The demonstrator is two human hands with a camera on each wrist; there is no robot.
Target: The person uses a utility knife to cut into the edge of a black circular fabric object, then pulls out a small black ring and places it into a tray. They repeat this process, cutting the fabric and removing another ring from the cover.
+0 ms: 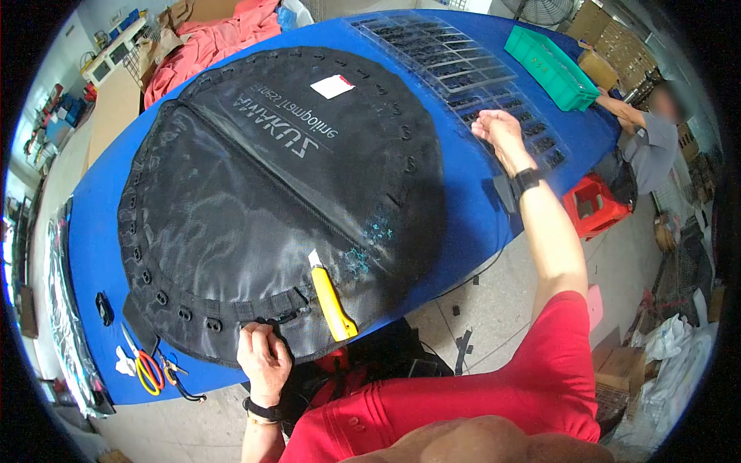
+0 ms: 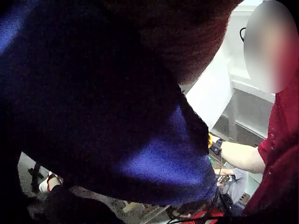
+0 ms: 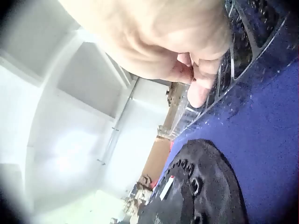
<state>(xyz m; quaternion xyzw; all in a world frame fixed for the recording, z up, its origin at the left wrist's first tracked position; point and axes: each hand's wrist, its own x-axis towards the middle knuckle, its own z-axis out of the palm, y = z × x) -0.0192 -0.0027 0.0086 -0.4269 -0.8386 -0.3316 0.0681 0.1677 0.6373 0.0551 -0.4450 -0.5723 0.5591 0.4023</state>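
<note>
A round black trampoline mat (image 1: 231,208) with a zip across it and small black clips round its rim lies on the blue table. My left hand (image 1: 265,363) grips its near edge with curled fingers, close to a dark strip on the rim. A yellow utility knife (image 1: 333,303), blade showing, lies on the mat right of that hand. My right hand (image 1: 502,135) is at the clear compartment tray (image 1: 532,127) of small black parts, its fingers (image 3: 200,91) bent and drawn together over the tray's edge. I cannot tell whether a small part is between them.
Orange-handled scissors (image 1: 147,370) and a small black piece (image 1: 103,308) lie at the table's left. A white card (image 1: 332,86) lies on the mat. Beyond the trays stands a green bin (image 1: 552,69), with another person (image 1: 656,139) beside it. A red stool (image 1: 594,207) stands at right.
</note>
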